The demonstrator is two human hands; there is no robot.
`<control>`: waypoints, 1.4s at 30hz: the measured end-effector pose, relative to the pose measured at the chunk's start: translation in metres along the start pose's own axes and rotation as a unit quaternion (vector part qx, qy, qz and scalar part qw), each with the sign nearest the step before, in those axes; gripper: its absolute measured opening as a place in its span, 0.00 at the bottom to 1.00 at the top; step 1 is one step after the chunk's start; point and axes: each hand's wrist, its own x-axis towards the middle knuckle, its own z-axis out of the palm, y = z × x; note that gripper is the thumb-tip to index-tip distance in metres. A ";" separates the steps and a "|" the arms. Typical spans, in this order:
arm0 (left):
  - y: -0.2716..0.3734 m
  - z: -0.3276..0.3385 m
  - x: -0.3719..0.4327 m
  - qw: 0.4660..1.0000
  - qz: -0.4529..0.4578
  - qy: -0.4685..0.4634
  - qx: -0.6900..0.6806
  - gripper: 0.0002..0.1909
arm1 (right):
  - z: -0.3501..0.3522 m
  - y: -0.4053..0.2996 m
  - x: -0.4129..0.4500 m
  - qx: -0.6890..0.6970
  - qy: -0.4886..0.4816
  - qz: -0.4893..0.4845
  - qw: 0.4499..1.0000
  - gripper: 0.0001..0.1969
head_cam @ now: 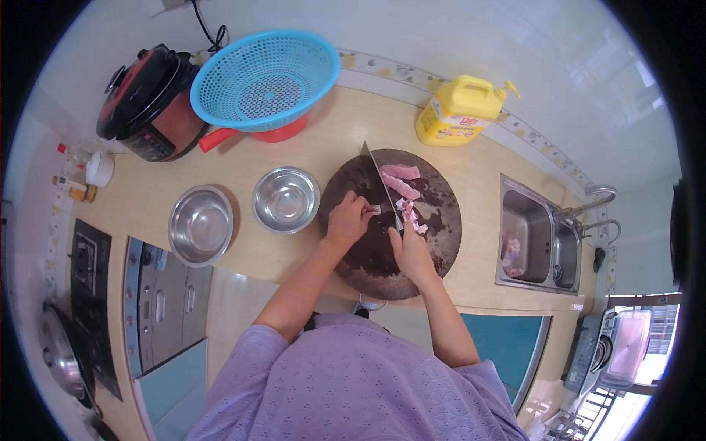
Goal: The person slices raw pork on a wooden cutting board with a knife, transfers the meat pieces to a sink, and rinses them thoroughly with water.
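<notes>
My right hand (pixel 412 251) grips the handle of a kitchen knife (pixel 380 175), whose blade points away from me across a round, dark cutting board (pixel 353 264). Left of the blade, my left hand (pixel 347 220) pinches a small piece of raw meat (pixel 375 210) between its fingertips. Small cut bits of pale pink meat (pixel 409 216) lie just right of the knife, near my right hand. Farther back on the board rest two longer strips of meat, one strip (pixel 401 172) behind the other strip (pixel 401 186).
Two steel bowls, a nearer-left bowl (pixel 201 226) and another bowl (pixel 285 200), stand left of the board. Behind are a blue colander (pixel 265 82), an electric pressure cooker (pixel 157 105) and a yellow detergent jug (pixel 460 113). A steel sink (pixel 527 237) holding raw meat (pixel 512 258) is at right.
</notes>
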 end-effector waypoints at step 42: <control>0.006 -0.041 -0.024 0.994 -0.058 -0.046 -0.085 0.14 | 0.012 0.002 0.012 -0.066 0.034 -0.048 0.996 0.16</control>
